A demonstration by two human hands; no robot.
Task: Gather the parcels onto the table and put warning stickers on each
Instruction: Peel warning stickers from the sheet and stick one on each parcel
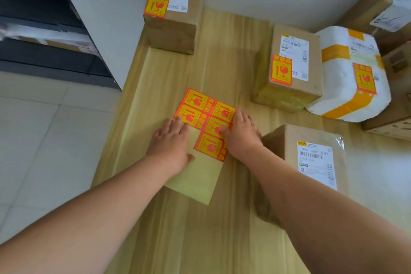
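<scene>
A sticker sheet (201,162) with several red-and-yellow fragile stickers lies flat in the middle of the wooden table (178,229). My left hand (171,142) presses flat on its left side. My right hand (241,132) rests on its right edge, fingertips on a sticker; whether it pinches one I cannot tell. A cardboard parcel (175,24) at the back, another (287,87) at mid right and a white foam parcel (342,95) each bear a warning sticker. The near-right cardboard parcel (289,147) shows only a shipping label.
More cardboard boxes (378,0) stand at the far right, beyond the foam parcel. A dark shelf unit (44,29) sits at the upper left above a tiled floor (44,140). A white wall runs behind the table.
</scene>
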